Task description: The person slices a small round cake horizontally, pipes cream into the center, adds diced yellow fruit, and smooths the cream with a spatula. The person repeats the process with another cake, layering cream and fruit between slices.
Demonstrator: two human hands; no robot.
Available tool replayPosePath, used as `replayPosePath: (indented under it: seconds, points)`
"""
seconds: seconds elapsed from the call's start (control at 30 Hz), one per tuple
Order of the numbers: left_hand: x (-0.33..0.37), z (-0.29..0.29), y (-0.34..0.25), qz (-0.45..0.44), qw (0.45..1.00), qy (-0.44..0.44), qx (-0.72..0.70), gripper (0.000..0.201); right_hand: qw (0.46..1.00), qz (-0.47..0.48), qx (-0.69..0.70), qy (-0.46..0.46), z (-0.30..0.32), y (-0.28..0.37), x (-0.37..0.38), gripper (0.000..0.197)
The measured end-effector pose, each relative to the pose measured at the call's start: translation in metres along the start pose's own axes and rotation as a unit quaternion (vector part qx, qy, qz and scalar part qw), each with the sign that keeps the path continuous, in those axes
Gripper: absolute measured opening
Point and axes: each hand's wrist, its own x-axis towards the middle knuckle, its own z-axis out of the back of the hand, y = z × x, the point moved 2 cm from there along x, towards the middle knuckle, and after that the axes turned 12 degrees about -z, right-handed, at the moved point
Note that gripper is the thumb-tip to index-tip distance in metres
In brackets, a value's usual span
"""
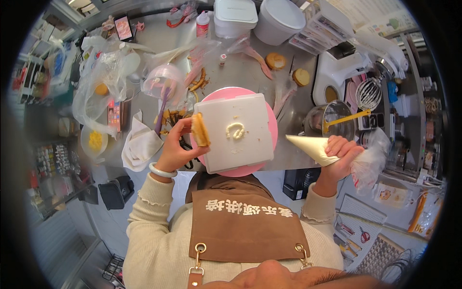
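Note:
My left hand [179, 147] is closed on the edge of a round cake layer [200, 130], which stands tilted nearly upright at the left side of a white square board [252, 115]. The board rests on a pink round turntable [273, 126]. On its middle lies a small curl of pale cream [235, 131]. Off to the right, my right hand [341, 156] grips a piping bag [310, 147] full of pale cream. Its tip points left, apart from the board, and the bag's loose clear end hangs past my fist.
Left of the board are a white cloth [139, 144], a purple-handled spatula [162, 110] and cake trimmings [174, 117]. Two small cake rounds [275, 61] sit behind. A glass bowl with a yellow spatula [347, 120] and a stand mixer [332, 72] stand right. Tubs [279, 21] line the back.

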Motion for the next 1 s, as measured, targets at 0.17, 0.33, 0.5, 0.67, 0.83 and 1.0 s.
replayPosePath:
  seconds: [0.17, 0.33, 0.5, 0.67, 0.83, 1.0]
  points:
    - [0.052, -0.044, -0.024, -0.11, 0.95, 0.136, 0.261, 0.071, 0.946, -0.149, -0.28, -0.062, 0.074, -0.043, -0.044, 0.048]
    - [0.069, -0.086, -0.017, -0.146, 0.88, 0.189, 0.411, 0.07, 0.925, -0.155, -0.331, -0.101, 0.112, -0.072, -0.071, 0.048]
    - [0.069, -0.103, -0.015, -0.101, 0.834, 0.245, 0.485, 0.086, 0.924, -0.147, -0.337, -0.108, 0.124, -0.07, -0.074, 0.048]
    - [0.059, -0.109, -0.028, -0.16, 0.812, 0.234, 0.509, 0.106, 0.919, -0.164, -0.341, -0.109, 0.125, -0.057, -0.068, 0.041]
    - [0.033, -0.129, -0.017, -0.158, 0.774, 0.307, 0.531, 0.097, 0.911, -0.128, -0.383, -0.086, 0.116, -0.048, -0.062, 0.036]
    - [0.026, -0.13, 0.006, -0.143, 0.772, 0.312, 0.535, 0.093, 0.916, -0.16, -0.359, -0.081, 0.117, -0.053, -0.06, 0.033]
